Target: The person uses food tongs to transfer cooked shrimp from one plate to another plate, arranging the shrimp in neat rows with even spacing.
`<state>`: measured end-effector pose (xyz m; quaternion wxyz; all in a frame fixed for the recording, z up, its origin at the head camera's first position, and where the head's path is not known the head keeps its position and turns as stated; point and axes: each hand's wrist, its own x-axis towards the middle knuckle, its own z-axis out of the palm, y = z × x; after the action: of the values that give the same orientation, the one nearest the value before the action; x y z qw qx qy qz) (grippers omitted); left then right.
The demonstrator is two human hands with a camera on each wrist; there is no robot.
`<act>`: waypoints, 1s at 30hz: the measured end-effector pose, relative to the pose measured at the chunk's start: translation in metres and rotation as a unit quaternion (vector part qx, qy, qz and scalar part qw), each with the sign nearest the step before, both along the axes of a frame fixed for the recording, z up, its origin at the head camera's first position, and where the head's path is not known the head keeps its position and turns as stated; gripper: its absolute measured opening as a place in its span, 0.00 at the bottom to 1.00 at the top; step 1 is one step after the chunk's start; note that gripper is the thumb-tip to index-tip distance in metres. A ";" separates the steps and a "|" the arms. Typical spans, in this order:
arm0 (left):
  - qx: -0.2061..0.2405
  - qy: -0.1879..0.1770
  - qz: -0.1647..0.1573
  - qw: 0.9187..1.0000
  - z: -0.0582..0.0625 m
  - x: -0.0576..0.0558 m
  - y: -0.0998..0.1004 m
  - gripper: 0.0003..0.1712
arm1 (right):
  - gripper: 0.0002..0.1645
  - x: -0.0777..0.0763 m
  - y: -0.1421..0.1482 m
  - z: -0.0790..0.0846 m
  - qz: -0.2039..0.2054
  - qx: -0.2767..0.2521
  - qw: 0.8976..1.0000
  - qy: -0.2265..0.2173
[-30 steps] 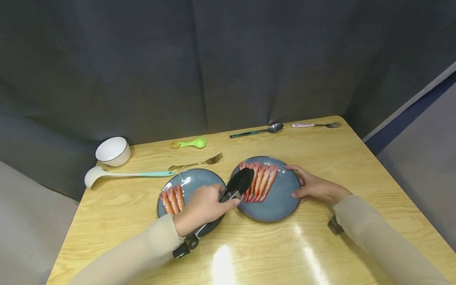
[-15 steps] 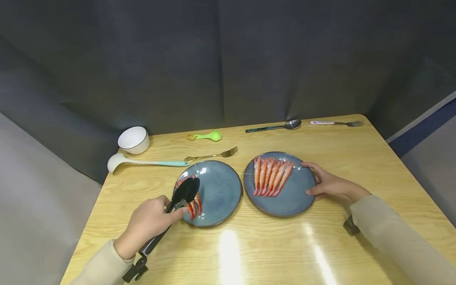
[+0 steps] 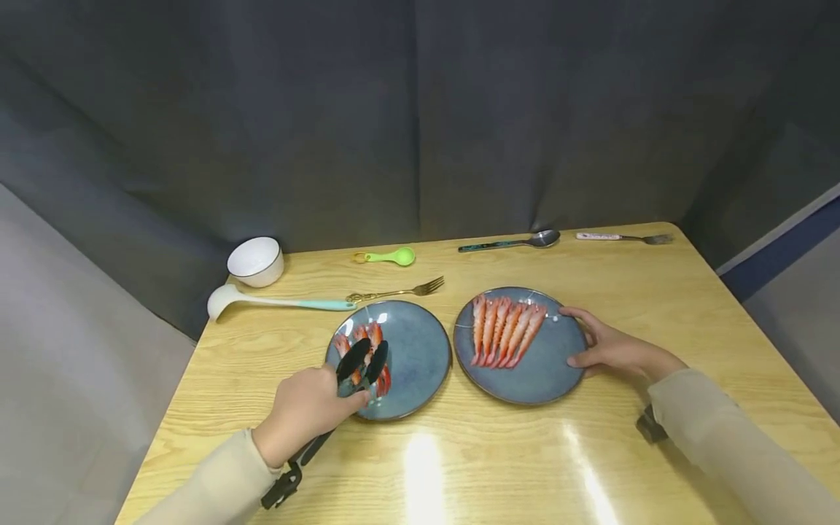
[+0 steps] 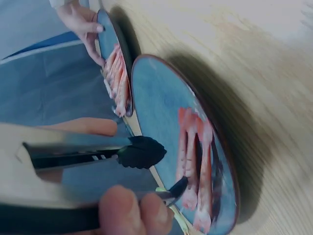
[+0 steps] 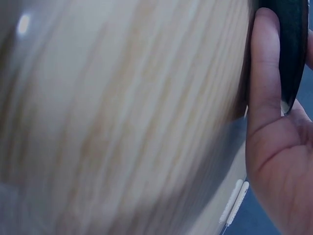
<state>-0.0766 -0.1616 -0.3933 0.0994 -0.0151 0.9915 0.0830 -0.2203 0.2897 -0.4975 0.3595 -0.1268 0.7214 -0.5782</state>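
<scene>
My left hand (image 3: pixel 308 405) grips black-tipped tongs (image 3: pixel 377 362) over the left blue plate (image 3: pixel 420 357). Three red-and-white shrimp (image 4: pixel 205 171) lie on that plate, partly covered by the tongs in the head view. The tong heads are spread, and no shrimp is caught between them; one head overlaps a shrimp in the left wrist view, though contact cannot be told. My right hand (image 3: pixel 613 346) holds the rim of the right blue plate (image 3: pixel 551 361), thumb on top and fingers around the edge. Several shrimp (image 3: pixel 505 332) are lined up side by side on it.
Behind the plates lie a gold fork (image 3: pixel 400 291), a green measuring spoon (image 3: pixel 394 256), a dark-handled spoon (image 3: pixel 512 241) and a pale-handled fork (image 3: pixel 623 238). A white bowl (image 3: pixel 256 261) and a ladle (image 3: pixel 282 301) sit at the back left. A dark curtain (image 3: pixel 420 117) hangs behind.
My left hand swung the tongs left from the right plate to the left plate, and the tong heads spread apart. My right hand stays on its plate while the head view shifted.
</scene>
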 end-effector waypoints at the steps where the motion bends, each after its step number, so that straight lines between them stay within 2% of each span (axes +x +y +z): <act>1: -0.002 0.005 -0.011 1.000 -0.001 -0.001 0.003 0.33 | 0.55 0.001 0.000 0.000 -0.001 -0.004 1.000 -0.004; 4: 0.000 0.006 -0.028 1.000 -0.002 -0.001 0.009 0.33 | 0.55 0.002 0.001 0.000 0.001 -0.010 1.000 -0.011; 7: 0.004 -0.002 -0.021 1.000 0.000 0.000 0.007 0.33 | 0.55 0.003 0.001 -0.001 0.000 -0.009 1.000 -0.017; 11: -0.004 -0.013 -0.006 1.000 0.001 0.003 -0.005 0.37 | 0.55 0.003 0.001 -0.002 -0.006 -0.004 1.000 -0.017; 15: -0.008 -0.008 -0.006 1.000 -0.001 0.007 -0.018 0.41 | 0.56 0.001 0.002 -0.003 -0.006 -0.005 1.000 -0.016; 21: 0.050 -0.002 -0.016 0.999 -0.002 0.010 -0.009 0.38 | 0.56 -0.001 0.004 0.000 -0.003 -0.001 1.000 -0.008; 26: 0.087 -0.034 -0.002 0.996 0.000 0.006 -0.001 0.33 | 0.55 0.000 0.002 -0.001 -0.001 -0.015 1.000 -0.018; 30: 0.112 -0.046 -0.005 0.993 -0.002 0.000 0.002 0.32 | 0.55 0.000 0.002 -0.003 -0.010 -0.003 1.000 -0.022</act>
<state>-0.0769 -0.1599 -0.3952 0.1461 -0.0029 0.9704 0.1920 -0.2200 0.2921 -0.5007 0.3689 -0.1078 0.7127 -0.5869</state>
